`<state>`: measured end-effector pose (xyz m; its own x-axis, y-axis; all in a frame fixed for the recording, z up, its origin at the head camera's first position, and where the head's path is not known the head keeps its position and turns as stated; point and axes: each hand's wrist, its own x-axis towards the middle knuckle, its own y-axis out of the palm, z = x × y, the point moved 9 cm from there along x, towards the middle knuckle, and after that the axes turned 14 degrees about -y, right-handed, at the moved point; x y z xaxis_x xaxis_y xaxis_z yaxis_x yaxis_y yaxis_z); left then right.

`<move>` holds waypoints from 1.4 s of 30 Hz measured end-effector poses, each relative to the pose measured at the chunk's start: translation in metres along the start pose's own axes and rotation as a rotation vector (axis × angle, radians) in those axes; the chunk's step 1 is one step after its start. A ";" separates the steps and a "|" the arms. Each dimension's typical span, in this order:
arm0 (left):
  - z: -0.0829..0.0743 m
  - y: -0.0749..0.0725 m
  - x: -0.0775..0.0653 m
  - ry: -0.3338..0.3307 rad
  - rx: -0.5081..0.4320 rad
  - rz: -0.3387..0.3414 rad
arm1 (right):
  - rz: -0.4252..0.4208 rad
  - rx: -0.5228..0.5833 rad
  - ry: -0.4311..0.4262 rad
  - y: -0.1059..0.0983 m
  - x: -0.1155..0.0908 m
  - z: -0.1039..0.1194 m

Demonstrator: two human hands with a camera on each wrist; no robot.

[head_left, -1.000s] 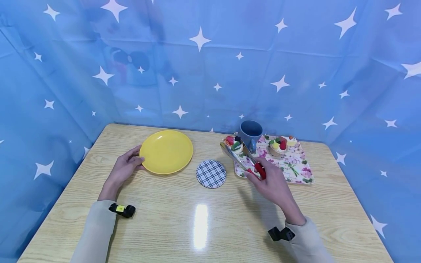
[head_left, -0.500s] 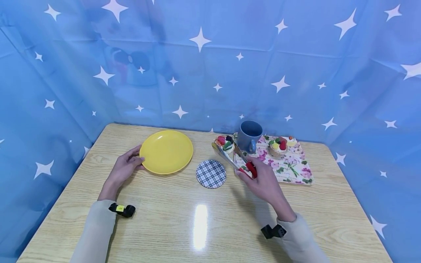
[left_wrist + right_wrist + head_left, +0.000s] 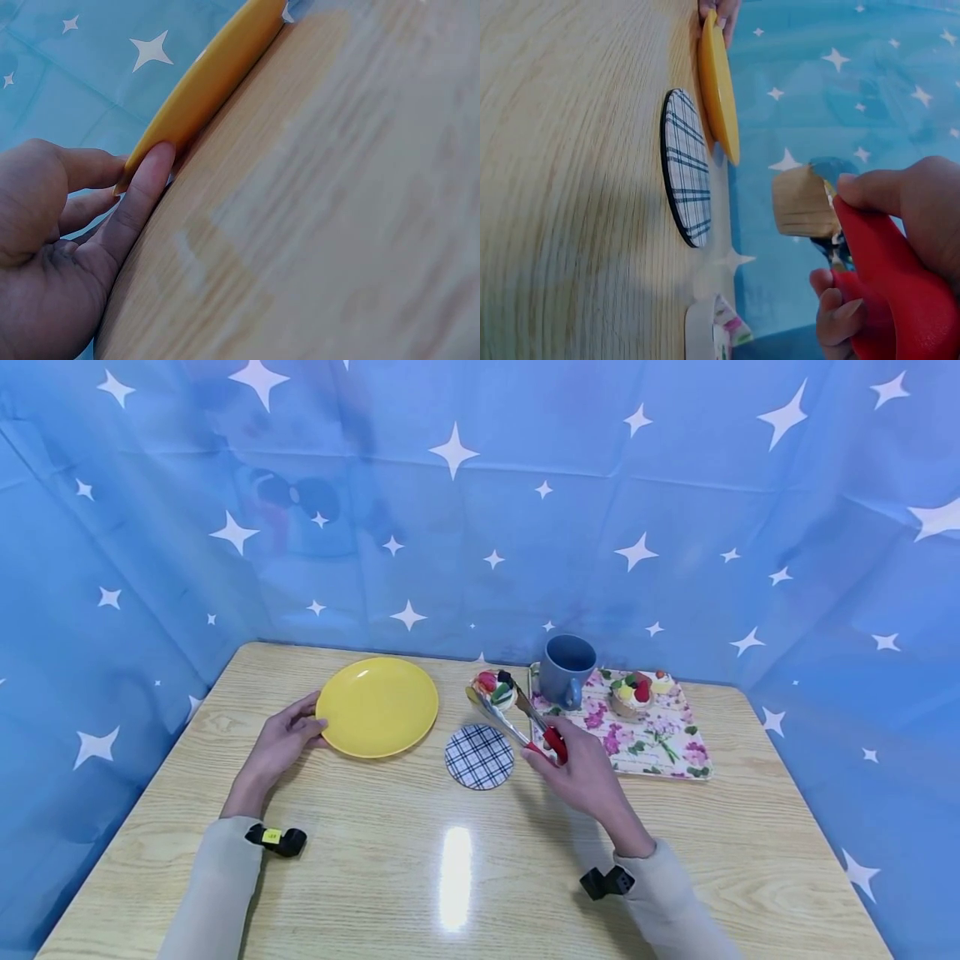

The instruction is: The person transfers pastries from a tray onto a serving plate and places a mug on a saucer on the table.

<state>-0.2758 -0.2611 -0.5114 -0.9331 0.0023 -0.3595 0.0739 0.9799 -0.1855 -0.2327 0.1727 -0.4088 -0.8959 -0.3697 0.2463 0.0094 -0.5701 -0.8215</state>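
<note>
My left hand pinches the near-left rim of a round yellow plate, thumb and fingers on either side of its edge in the left wrist view. With my right hand I grip red-handled metal tongs. Between their tips sits a small fruit tart, topped with cream, strawberry and dark berries. In the right wrist view the tart's tan cup shows raised above the table. From the head view it appears just behind a round plaid coaster, to the right of the plate.
A floral tray lies at the right of the wooden table. On it stand a blue mug, a second fruit tart and a small yellow piece. A blue star-patterned curtain hangs behind.
My right hand has carried the tongs and tart leftward, off the tray's left side toward the plate. My left hand and the plate have stayed where they were.
</note>
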 end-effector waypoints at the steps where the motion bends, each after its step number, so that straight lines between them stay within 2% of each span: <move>1: 0.000 0.000 0.000 0.001 0.000 0.001 | -0.002 0.004 -0.003 0.001 0.001 0.001; 12: 0.000 -0.001 -0.001 0.009 0.012 -0.005 | -0.004 0.015 -0.028 0.010 0.010 0.010; 20: -0.001 0.001 0.000 0.015 0.016 0.009 | -0.036 0.031 -0.088 0.015 0.018 0.017; 34: -0.001 0.001 -0.001 0.008 0.019 -0.002 | 0.036 0.059 -0.027 0.031 0.030 0.021; 42: -0.002 0.001 -0.001 0.012 0.020 -0.003 | 0.016 0.071 -0.044 0.038 0.038 0.027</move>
<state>-0.2758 -0.2602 -0.5099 -0.9375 0.0023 -0.3480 0.0785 0.9756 -0.2048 -0.2548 0.1172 -0.4166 -0.8749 -0.4101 0.2575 0.0561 -0.6141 -0.7872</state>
